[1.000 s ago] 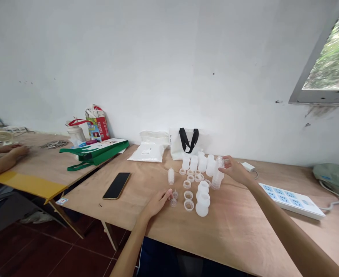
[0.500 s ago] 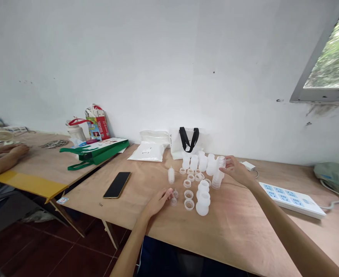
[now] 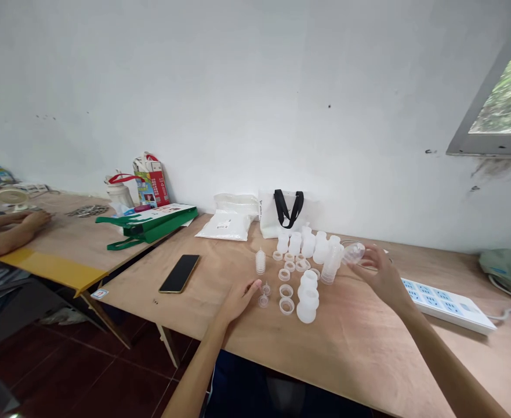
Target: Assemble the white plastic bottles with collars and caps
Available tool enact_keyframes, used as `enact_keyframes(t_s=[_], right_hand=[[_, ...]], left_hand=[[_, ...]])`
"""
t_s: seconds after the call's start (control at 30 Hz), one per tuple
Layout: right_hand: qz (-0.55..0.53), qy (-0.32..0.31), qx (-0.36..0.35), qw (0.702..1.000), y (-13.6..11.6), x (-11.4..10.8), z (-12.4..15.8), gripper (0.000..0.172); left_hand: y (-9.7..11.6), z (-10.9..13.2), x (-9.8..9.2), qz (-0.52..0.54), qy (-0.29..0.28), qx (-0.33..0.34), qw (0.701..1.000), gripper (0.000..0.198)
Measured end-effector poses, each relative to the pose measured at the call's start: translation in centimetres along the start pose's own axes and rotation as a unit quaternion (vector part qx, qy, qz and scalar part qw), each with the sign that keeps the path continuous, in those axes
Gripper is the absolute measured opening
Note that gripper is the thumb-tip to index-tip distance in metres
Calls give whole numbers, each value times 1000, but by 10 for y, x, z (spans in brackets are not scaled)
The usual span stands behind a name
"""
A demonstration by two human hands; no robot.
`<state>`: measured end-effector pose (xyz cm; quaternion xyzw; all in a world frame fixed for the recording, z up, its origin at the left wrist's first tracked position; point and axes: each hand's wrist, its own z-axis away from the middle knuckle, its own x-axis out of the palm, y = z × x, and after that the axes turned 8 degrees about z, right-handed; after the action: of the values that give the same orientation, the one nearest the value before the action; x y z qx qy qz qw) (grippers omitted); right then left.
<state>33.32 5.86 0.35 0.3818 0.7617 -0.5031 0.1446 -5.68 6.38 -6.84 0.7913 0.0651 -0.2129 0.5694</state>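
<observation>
My right hand (image 3: 374,267) pinches a clear domed cap (image 3: 353,253) beside a leaning stack of clear caps (image 3: 331,264). Next to a pair of small translucent nipple-like pieces (image 3: 264,294), my left hand (image 3: 240,299) lies on the table with its thumb stretched out, apparently holding nothing. A short stack of similar pieces (image 3: 260,262) stands behind them. White screw rings (image 3: 286,306) lie in rows in the middle. Small frosted bottles stand in a near row (image 3: 307,312) and a far row (image 3: 308,245).
A phone (image 3: 179,273) lies left on the table. Behind are a white plastic package (image 3: 224,227) and a white bag with black handles (image 3: 270,217). At right sit a power strip (image 3: 450,305) and a grey-green cap (image 3: 507,269). Another person's hands (image 3: 33,223) rest on the left table.
My right hand has lifted a clear cap off the top of the stack and moved it right. My left hand stays by the small pieces. The view has shifted slightly.
</observation>
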Motion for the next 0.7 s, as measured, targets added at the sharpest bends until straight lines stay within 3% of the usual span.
enact_keyframes(t_s=[0.13,0.23,0.4,0.5,0.7], right_hand=[[22,-80,-13,996,14,17,35,47],[15,-128,-8,992,21,32,47,41],[-23,-153,11,988,24,50,49,44],[-25,-169,19,985,26,56,52,46],[-11,-154,26,988,30,56,57,44]], left_hand=[[1,0,-4,-1,108,14,994,51],[3,0,-3,5,132,12,991,52],[19,3,-1,25,172,11,985,54],[35,5,3,28,157,17,987,53],[67,9,20,-12,56,26,998,44]])
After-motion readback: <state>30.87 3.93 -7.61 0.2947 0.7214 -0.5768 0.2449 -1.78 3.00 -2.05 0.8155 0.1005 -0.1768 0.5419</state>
